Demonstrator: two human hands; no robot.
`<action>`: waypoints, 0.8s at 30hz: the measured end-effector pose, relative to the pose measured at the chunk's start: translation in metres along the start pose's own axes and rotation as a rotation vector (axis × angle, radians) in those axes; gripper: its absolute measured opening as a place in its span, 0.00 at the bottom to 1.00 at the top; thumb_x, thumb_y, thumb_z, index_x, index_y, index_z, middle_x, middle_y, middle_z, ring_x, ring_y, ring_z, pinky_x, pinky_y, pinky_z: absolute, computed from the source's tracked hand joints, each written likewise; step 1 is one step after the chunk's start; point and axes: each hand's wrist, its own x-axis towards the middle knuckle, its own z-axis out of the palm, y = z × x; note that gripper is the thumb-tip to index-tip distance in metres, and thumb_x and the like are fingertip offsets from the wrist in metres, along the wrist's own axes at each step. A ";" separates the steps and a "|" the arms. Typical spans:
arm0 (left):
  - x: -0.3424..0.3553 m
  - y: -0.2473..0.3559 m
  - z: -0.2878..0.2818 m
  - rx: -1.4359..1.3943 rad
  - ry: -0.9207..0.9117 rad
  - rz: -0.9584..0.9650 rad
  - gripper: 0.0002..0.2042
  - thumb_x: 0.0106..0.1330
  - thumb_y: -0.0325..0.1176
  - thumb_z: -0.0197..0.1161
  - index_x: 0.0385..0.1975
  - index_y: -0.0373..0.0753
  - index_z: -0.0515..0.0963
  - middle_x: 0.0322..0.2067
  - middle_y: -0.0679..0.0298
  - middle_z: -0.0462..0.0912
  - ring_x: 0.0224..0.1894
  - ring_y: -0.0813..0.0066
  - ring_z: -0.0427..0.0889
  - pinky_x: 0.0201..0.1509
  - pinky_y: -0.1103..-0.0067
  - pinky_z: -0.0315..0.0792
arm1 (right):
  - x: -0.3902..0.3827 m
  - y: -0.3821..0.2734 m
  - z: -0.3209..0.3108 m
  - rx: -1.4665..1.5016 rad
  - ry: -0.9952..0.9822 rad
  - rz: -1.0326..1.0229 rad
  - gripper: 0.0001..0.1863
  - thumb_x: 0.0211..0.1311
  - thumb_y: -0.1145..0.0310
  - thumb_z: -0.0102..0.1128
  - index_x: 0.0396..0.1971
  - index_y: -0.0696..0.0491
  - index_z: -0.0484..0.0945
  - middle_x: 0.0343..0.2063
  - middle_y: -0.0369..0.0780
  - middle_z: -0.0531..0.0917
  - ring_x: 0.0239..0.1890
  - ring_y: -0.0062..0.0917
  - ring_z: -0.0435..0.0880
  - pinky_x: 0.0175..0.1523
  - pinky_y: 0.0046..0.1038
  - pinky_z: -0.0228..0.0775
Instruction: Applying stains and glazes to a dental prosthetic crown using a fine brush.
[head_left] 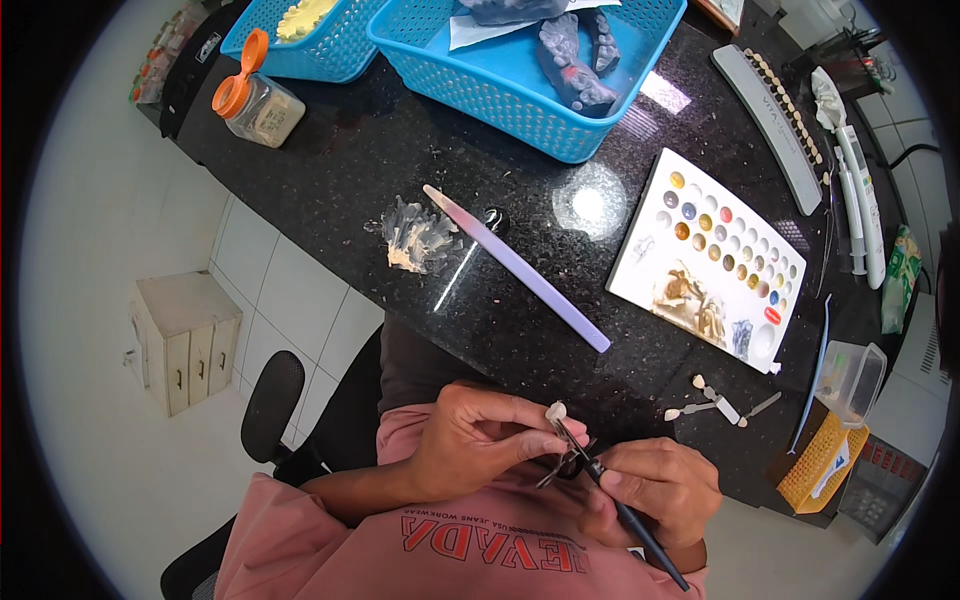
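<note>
My left hand (470, 440) pinches metal tweezers (565, 450) that carry a small cream tooth-shaped piece (556, 411) at their tip. My right hand (655, 485) grips a thin dark brush (630, 515), its tip meeting the tweezers just below the piece. Both hands are held close over my lap, at the near edge of the black counter (420, 150).
On the counter lie a white paint palette (712, 255) with coloured wells, a long lilac strip (520, 268), a grey dental cast (418, 237), two blue baskets (540, 90), an orange-capped jar (255, 100), shade tabs (715, 400), a tooth shade guide (780, 115). A small cabinet (190, 340) stands on the floor to the left.
</note>
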 end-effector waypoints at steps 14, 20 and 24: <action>0.002 -0.001 0.001 0.085 0.008 0.046 0.07 0.57 0.18 0.63 0.35 0.25 0.80 0.35 0.48 0.83 0.40 0.66 0.84 0.47 0.75 0.79 | 0.000 0.001 0.000 0.005 0.029 -0.002 0.17 0.39 0.80 0.71 0.33 0.58 0.76 0.25 0.41 0.81 0.25 0.29 0.84 0.28 0.25 0.79; 0.003 -0.003 0.000 0.090 0.004 0.062 0.07 0.56 0.17 0.64 0.34 0.25 0.80 0.35 0.48 0.83 0.40 0.65 0.84 0.47 0.75 0.80 | -0.001 0.000 -0.002 0.007 0.017 0.017 0.17 0.39 0.80 0.71 0.32 0.58 0.76 0.25 0.41 0.81 0.25 0.29 0.84 0.27 0.24 0.78; 0.003 -0.004 -0.001 0.073 0.005 0.068 0.07 0.56 0.17 0.64 0.34 0.25 0.80 0.35 0.48 0.83 0.40 0.64 0.84 0.47 0.75 0.80 | 0.000 0.000 0.000 0.006 0.020 0.028 0.17 0.39 0.80 0.71 0.32 0.58 0.76 0.25 0.41 0.81 0.25 0.29 0.84 0.27 0.24 0.78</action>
